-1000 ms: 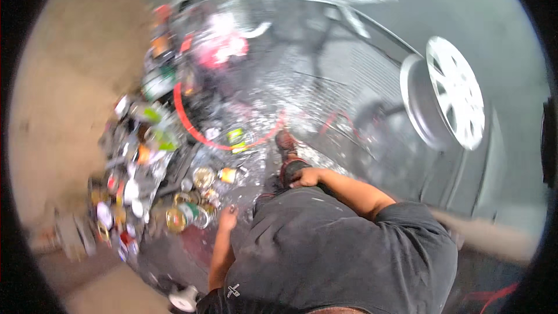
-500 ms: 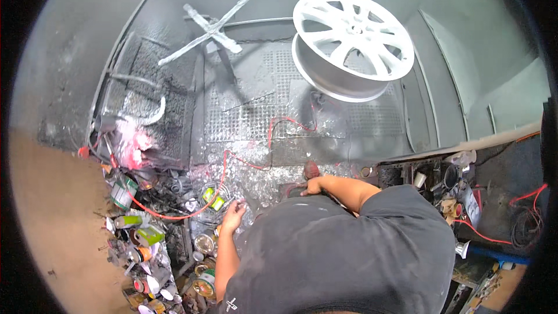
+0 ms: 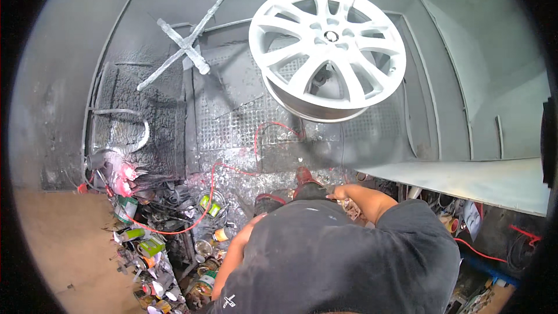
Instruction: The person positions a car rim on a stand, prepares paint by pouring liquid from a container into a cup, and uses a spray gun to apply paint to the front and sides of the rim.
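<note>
A large white-painted multi-spoke car wheel rim [image 3: 302, 78] stands ahead of me, its spoked face tilted up toward me. My right hand [image 3: 337, 192] is low in front of my body, beside my dark clothing. Its fingers look curled against something dark that I cannot make out. Close against my left side is my left hand [image 3: 254, 222], its fingers mostly hidden by my shirt. Neither hand touches the rim. A reddish shoe [image 3: 303, 175] shows on the floor just beyond my right hand.
A paint-crusted cross-shaped stand [image 3: 185, 46] rises left of the rim. A red hose [image 3: 210, 197] snakes across the grimy floor. Several cans and jars [image 3: 151, 247] crowd the lower left. A pale panel edge [image 3: 488, 180] juts in at the right, above more clutter.
My view has shifted, and the rim appears larger, farther left and more face-on. My left hand has drawn back against my body. My right hand appears slightly farther right.
</note>
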Tool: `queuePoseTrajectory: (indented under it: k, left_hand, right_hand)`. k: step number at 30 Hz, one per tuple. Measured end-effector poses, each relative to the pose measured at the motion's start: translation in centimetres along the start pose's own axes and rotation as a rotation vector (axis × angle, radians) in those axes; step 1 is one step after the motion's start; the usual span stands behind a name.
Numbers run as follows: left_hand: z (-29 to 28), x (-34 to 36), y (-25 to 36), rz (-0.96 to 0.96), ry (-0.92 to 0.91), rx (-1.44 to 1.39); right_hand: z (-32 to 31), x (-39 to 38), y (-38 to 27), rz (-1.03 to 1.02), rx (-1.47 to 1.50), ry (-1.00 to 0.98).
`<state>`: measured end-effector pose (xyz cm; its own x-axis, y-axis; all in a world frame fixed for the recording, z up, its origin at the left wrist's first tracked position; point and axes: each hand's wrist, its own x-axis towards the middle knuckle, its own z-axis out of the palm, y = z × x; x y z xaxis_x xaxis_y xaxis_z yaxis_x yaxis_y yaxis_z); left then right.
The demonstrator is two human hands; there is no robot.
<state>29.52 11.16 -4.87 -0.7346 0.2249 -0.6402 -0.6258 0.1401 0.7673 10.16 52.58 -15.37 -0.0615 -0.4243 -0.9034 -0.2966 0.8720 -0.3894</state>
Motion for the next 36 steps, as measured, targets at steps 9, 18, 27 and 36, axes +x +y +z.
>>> queuePoseTrajectory:
  k: [9,18,27,36]
  left_hand:
    - [-5.5,1.5,3.2,-0.252,-0.083,0.425]
    - [-12.5,-0.9,-5.0,-0.146,0.42,0.37]
    - [-30.2,-14.2,-4.8,0.082,1.595,0.453]
    - [-56.0,-24.7,-5.2,-0.104,1.66,0.294]
  right_hand:
    - [0.7,-1.0,-1.4,0.038,0.137,0.263]
    - [-3.8,-2.4,-3.2,0.076,0.259,0.353]
    - [-11.6,3.3,-4.8,0.063,0.179,0.536]
    - [-17.6,7.5,-29.8,-0.104,0.112,0.751]
